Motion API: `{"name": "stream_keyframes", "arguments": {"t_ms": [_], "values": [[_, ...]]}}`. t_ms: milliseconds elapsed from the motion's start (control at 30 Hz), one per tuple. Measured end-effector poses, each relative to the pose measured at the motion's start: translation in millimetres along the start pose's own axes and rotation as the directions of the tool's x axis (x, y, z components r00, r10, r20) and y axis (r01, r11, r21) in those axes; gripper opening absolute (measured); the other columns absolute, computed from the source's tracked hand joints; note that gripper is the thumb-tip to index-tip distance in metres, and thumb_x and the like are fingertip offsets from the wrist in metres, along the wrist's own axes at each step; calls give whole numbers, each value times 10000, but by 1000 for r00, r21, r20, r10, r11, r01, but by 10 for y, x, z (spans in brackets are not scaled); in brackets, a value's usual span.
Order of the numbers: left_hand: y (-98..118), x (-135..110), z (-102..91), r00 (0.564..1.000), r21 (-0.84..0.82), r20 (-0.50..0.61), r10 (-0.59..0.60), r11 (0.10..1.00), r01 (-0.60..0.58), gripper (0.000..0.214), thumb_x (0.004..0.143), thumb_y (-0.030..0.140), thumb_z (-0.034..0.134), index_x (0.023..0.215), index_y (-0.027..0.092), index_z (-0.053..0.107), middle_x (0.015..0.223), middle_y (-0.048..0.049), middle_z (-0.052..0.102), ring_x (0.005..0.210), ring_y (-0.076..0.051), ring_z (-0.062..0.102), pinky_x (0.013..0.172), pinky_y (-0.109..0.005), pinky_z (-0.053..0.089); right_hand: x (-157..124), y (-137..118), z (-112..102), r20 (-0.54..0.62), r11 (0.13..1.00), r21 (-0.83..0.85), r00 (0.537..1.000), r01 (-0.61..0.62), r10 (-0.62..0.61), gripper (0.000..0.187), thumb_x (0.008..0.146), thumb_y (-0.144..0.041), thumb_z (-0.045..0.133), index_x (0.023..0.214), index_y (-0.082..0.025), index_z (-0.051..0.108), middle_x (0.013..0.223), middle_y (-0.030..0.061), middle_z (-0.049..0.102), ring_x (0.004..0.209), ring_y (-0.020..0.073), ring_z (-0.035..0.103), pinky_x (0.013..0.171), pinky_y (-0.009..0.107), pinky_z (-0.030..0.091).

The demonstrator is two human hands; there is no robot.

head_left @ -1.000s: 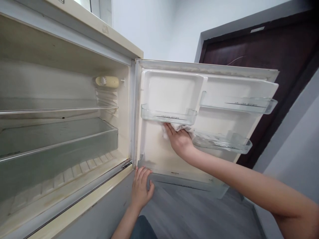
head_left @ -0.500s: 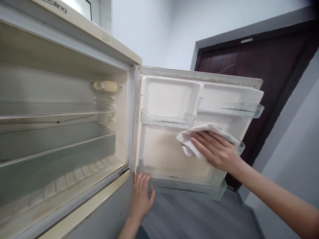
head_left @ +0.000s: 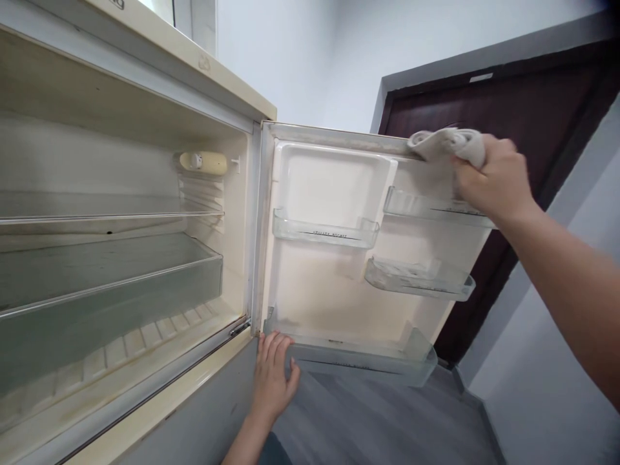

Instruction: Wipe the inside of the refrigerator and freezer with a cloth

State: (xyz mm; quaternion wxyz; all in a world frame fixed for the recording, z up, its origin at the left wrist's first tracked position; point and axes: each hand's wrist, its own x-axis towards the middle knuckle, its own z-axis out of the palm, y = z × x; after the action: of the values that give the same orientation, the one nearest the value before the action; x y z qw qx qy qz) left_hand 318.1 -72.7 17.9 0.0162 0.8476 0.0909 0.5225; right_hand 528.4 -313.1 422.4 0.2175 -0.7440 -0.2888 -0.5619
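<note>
My right hand (head_left: 498, 177) grips a whitish cloth (head_left: 448, 143), bunched up against the top edge of the open fridge door (head_left: 320, 284), towards its far corner. The thumb lies below the cloth and the fingers are curled behind it. Low down by the hinge side, my left hand (head_left: 275, 371) rests its outstretched fingers at the door's bottom corner, thumb held apart and nothing in the palm. Clear plastic door shelves (head_left: 421, 281) are fixed to the inner face. The door's lining looks yellowed, with dark stains along the top seal.
To the left is the fridge interior (head_left: 87, 152), with a glass shelf (head_left: 111, 205), a clear drawer (head_left: 111, 290) and a yellowed lamp cover (head_left: 203, 163). A dark red room door (head_left: 542, 103) stands behind the fridge door. Grey floor (head_left: 368, 420) lies beneath.
My right hand has moved the cloth from the middle of the door's inner face up to its top edge, uncovering a middle door shelf. My left hand has stayed at the bottom corner.
</note>
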Motion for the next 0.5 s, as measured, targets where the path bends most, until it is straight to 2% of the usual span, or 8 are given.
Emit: {"name": "stream_keyframes", "arguments": {"t_ms": [67,233,333,400,500], "values": [[0,-5,-3,1000,2,6,-1,1000,1,357,790,117,532,1138,192,504,1039,-64,725,1143,-274,617,1002,-596,537,115,-144,12,132,997,73,991,-14,4,378,835,-333,521,1128,-152,677,963,134,680,904,268,599,823,402,466],[1,-6,-3,999,10,38,4,1000,-5,362,799,124,532,1151,200,501,1070,-59,727,1138,-263,625,1017,-594,534,119,-367,38,254,950,312,964,-11,-72,291,770,-330,590,984,-162,693,899,69,678,828,238,592,772,383,454],[5,4,-8,999,9,53,7,1000,-8,377,805,121,520,1172,204,492,1086,-51,728,1147,-257,625,1024,-593,530,90,-370,67,364,945,320,930,-73,-52,256,757,-356,603,923,-173,670,902,61,671,850,249,589,798,407,457],[12,11,-15,998,4,63,13,1000,-13,381,807,120,515,1178,207,489,1088,-45,731,1144,-252,629,1026,-584,530,115,-334,98,521,950,286,853,-125,-44,248,743,-375,622,903,-191,665,935,58,674,876,256,590,837,427,458],[25,16,-22,998,6,67,11,1000,-12,376,805,118,515,1169,208,493,1086,-45,731,1135,-251,634,1034,-581,521,213,-259,137,747,958,237,661,-161,-73,215,710,-384,650,853,-226,679,971,48,693,915,266,597,882,432,461]]}}
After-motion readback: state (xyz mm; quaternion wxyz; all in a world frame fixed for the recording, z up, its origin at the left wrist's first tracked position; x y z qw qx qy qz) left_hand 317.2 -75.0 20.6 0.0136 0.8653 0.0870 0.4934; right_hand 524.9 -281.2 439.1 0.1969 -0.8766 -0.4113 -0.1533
